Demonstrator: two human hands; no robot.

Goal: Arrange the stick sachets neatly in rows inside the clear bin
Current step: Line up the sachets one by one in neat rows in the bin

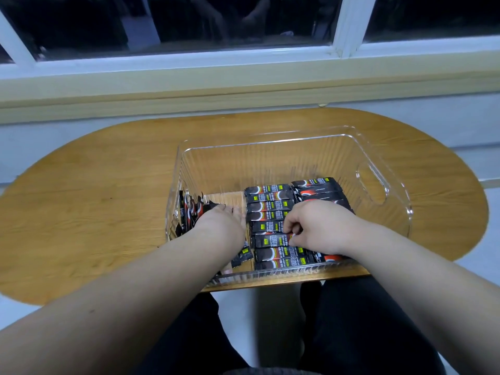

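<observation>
Some sachets [270, 205] partly under right hand [316, 226]

Right hand [316, 228] in clear bin [378, 169], fingers curled, pinching the end of a sachet [270, 240] just left of its knuckles, within a flat row [270, 205]. Left hand [220, 224] alongside; loose upright sachets [189, 212] just left of its fingertips. Bin on wooden tabletop [94, 198].

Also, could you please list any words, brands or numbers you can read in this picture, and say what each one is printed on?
On the stick sachets in the clear bin: white lettering and small yellow labels, all too blurred to read.
No other text shows.
</observation>
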